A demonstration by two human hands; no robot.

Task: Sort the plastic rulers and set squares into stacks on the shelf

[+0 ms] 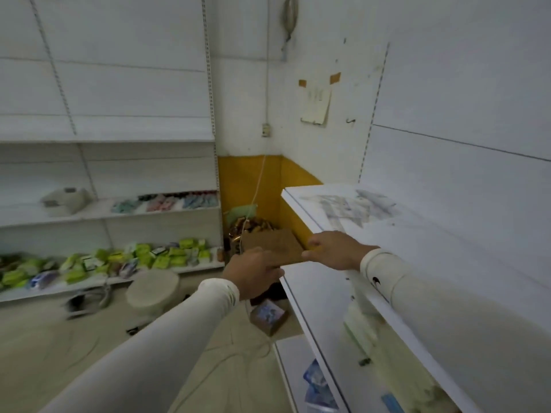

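I see both my hands pinching a clear ruler (290, 248) off the shelf (387, 263) edge, its long axis running from left hand (253, 274) toward two o'clock to right hand (334, 248), the pile (348, 207) lying at one o'clock, nearer the right.

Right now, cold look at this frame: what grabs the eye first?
Both hands meet mid-frame on a flat brown piece, apparently cardboard: the left hand grips its near end, the right hand its far end, beside the front edge of the white shelf. Farther back on that shelf lies a loose pile of clear plastic rulers and set squares. Bright green packets line a low shelf at left.
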